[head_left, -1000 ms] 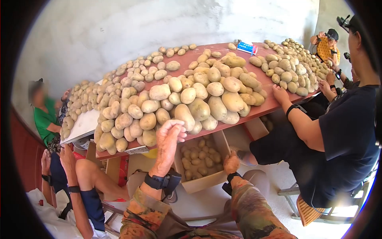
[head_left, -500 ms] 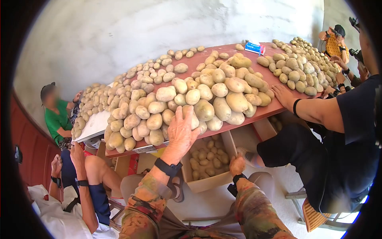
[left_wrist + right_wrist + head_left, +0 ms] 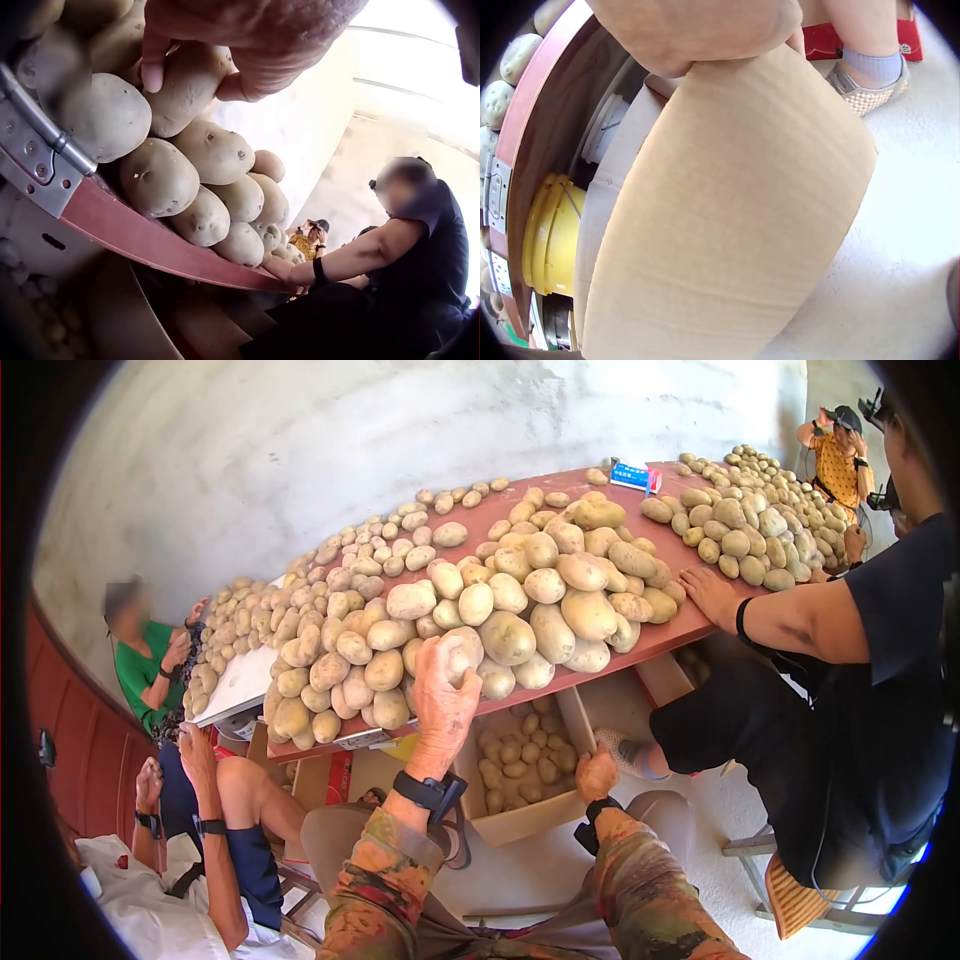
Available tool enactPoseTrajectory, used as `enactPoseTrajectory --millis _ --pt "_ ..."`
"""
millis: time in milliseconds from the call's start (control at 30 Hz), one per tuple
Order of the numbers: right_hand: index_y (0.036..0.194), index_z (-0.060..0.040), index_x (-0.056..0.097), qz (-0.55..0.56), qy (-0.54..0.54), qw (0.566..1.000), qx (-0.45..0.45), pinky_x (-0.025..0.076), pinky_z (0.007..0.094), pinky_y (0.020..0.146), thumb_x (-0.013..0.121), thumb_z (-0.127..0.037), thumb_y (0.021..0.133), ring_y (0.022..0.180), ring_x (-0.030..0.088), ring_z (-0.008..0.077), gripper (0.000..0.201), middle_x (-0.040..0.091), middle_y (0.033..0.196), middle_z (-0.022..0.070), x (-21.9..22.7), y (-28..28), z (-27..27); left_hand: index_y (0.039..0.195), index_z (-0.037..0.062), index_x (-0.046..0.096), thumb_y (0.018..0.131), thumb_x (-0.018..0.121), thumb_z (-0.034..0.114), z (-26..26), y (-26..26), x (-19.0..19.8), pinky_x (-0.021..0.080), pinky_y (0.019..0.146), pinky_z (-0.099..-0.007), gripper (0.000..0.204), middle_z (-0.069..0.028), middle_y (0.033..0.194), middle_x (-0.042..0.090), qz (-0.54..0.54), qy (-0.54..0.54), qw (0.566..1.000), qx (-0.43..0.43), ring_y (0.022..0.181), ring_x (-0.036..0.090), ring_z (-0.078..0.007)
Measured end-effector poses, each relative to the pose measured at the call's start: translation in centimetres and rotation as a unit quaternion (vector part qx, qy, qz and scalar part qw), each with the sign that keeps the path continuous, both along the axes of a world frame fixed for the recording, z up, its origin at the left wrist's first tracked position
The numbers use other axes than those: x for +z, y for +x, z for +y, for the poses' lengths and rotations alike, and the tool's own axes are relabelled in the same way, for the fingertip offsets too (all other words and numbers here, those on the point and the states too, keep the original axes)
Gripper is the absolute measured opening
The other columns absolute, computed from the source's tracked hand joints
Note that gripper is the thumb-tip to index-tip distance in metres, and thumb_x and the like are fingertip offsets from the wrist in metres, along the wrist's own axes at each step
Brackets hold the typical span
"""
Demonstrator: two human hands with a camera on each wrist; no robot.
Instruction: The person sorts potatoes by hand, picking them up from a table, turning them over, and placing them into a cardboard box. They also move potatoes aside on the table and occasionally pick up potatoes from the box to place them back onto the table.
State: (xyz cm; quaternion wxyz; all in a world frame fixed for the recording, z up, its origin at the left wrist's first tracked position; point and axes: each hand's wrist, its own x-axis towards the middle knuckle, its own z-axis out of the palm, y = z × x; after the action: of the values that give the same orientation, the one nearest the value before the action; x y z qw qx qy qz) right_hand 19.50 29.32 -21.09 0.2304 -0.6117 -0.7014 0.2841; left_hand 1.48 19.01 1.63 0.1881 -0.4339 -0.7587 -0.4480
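Potatoes are crowding the red counter [image 3: 690, 622] — my left hand [image 3: 440, 695], flat on the heap a moment ago, is now curling its fingers around a potato [image 3: 459, 653] at the near edge; my right hand [image 3: 596, 772] is gripping the cardboard box [image 3: 520, 816] below — ready for lifting.

**Matt skins, smooth board**

The potatoes [image 3: 505, 635] have dull, pitted, dusty skins. The table [image 3: 655, 643] is smooth reddish board with a grey metal bracket [image 3: 34, 161] at its edge. The box [image 3: 735, 217] is matt brown cardboard. The bucket [image 3: 551, 236] is glossy yellow plastic.
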Motion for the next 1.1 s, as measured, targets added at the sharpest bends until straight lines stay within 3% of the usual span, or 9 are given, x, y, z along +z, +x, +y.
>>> enactPoseTrajectory --millis 67,167,267,333,433,533,700,900,1100 --pt "0.102 -0.0043 0.058 -0.001 -0.008 1.0 0.006 0.049 0.0467 0.082 0.061 -0.017 0.078 0.093 0.061 0.0382 0.028 0.064 0.098 0.019 0.3 0.0 -0.2 0.11 0.0067 0.053 0.068 0.063 0.003 0.2 1.5 0.7 0.044 0.092 -0.0399 0.043 -0.016 0.116 0.052 -0.001 -0.042 0.998 0.041 0.107 0.053 -0.0366" --pt "0.102 -0.0037 0.057 0.0 -0.004 1.0 0.008 0.049 0.0466 0.081 0.06 -0.017 0.078 0.091 0.061 0.0388 0.028 0.065 0.097 0.0196 -0.2 -0.1 0.1 0.113 0.0113 0.053 0.069 0.065 0.008 0.3 1.9 0.9 0.047 0.085 -0.0454 0.046 -0.0187 0.116 0.051 0.088 -0.087 0.99 0.063 0.103 0.053 -0.0391" --pt "0.103 -0.0036 0.057 -0.002 0.02 1.0 0.006 0.049 0.0466 0.081 0.06 -0.017 0.078 0.09 0.062 0.039 0.028 0.065 0.095 0.0198 -1.0 0.2 0.1 0.112 0.012 0.054 0.069 0.064 0.006 0.3 0.4 0.1 0.048 0.083 -0.0448 0.045 -0.0185 0.114 0.052 0.035 -0.003 0.999 0.017 0.1 0.053 -0.0411" --pt "0.104 -0.0037 0.057 -0.014 0.014 1.0 0.012 0.049 0.0464 0.08 0.06 -0.017 0.078 0.09 0.062 0.0391 0.029 0.065 0.094 0.0199 -0.3 0.1 0.1 0.112 0.0084 0.054 0.075 0.063 0.004 -0.3 0.4 0.0 0.048 0.083 -0.0371 0.039 -0.0131 0.113 0.054 -0.054 0.072 0.996 -0.005 0.098 0.057 -0.0311" --pt "0.104 -0.0046 0.056 -0.013 -0.007 1.0 0.008 0.05 0.047 0.079 0.06 -0.018 0.078 0.09 0.063 0.0383 0.029 0.065 0.094 0.0196 0.4 0.0 0.0 0.113 0.0041 0.053 0.082 0.061 0.008 -3.1 3.1 0.7 0.048 0.083 -0.0296 0.032 -0.0067 0.109 0.054 -0.247 0.215 0.944 -0.041 0.1 0.054 -0.0168" --pt "0.103 -0.0054 0.056 -0.024 0.0 1.0 0.015 0.05 0.0481 0.077 0.061 -0.019 0.078 0.089 0.063 0.0383 0.029 0.065 0.093 0.0198 -0.8 -0.2 0.4 0.117 0.0034 0.05 0.082 0.06 0.008 -6.3 5.8 -0.8 0.05 0.08 -0.0323 0.037 -0.0086 0.109 0.055 -0.392 0.309 0.861 -0.095 0.1 0.056 -0.0189" --pt "0.103 -0.0043 0.056 -0.061 -0.022 0.997 0.029 0.05 0.0487 0.077 0.061 -0.02 0.077 0.089 0.063 0.0379 0.03 0.066 0.091 0.0198 -0.4 0.0 0.4 0.122 0.0054 0.047 0.085 0.056 0.019 -10.2 8.4 -5.3 0.051 0.065 -0.0325 0.041 -0.0123 0.114 0.055 -0.68 0.243 0.689 -0.059 0.096 0.059 -0.0226" --pt "0.103 -0.0017 0.057 -0.021 0.012 1.0 0.019 0.048 0.0493 0.08 0.057 -0.018 0.077 0.089 0.063 0.0408 0.031 0.065 0.089 0.0237 -0.6 -0.3 0.5 0.125 0.0095 0.047 0.085 0.057 0.02 -11.5 8.3 -10.3 0.051 0.066 -0.0334 0.042 -0.009 0.117 0.055 -0.698 0.157 0.698 0.042 0.094 0.06 -0.0219" --pt "0.107 -0.0021 0.057 -0.034 -0.007 0.999 0.013 0.048 0.0489 0.08 0.057 -0.019 0.077 0.089 0.063 0.0404 0.034 0.065 0.092 0.024 -0.2 -0.3 0.4 0.123 0.008 0.049 0.085 0.056 0.013 -11.0 8.7 -13.1 0.051 0.069 -0.0332 0.039 -0.0114 0.116 0.055 -0.66 0.116 0.74 0.059 0.094 0.059 -0.0208"
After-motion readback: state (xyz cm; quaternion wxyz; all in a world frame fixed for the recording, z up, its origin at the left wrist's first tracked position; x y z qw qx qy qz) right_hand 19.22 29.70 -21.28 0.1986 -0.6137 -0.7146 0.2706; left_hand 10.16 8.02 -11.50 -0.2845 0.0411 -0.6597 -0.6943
